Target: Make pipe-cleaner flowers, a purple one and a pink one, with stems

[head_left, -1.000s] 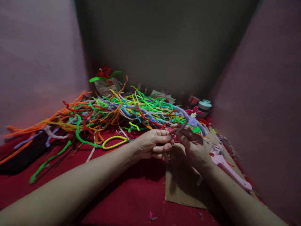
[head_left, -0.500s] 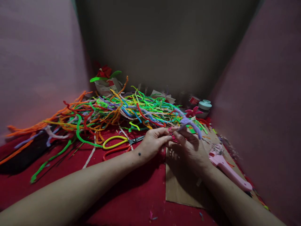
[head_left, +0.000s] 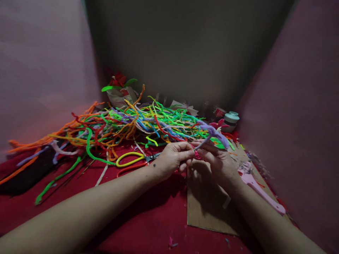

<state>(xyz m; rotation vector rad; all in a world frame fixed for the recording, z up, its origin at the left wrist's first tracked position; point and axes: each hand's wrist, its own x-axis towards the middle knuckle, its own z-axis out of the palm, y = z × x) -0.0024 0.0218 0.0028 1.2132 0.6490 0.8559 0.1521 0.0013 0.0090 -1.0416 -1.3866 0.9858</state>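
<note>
My left hand (head_left: 173, 157) pinches the lower end of a purple pipe-cleaner stem between thumb and fingers. That stem runs up and right to a purple pipe-cleaner flower shape (head_left: 214, 132), above my right hand (head_left: 219, 162). The right fingers are closed around a small bright pink pipe-cleaner piece (head_left: 196, 154), which shows in the gap between both hands; most of it is hidden. Just left of my left hand lie scissors (head_left: 130, 159) with one yellow and one red handle. Beneath my right hand is a flat cardboard sheet (head_left: 201, 211).
A large tangled heap of coloured pipe cleaners (head_left: 137, 121) spreads behind the hands. A pink-handled brush (head_left: 262, 192) lies on the cardboard at right. Farther back stand a jar with a pale teal lid (head_left: 231, 117) and a pink flower (head_left: 219, 124). Red cloth (head_left: 148, 218) covers the surface.
The purple flower has tipped and shifted slightly right, baring more of its stem. My right fingers have lowered and closed in around the pink piece; the left hand stays nearly in place.
</note>
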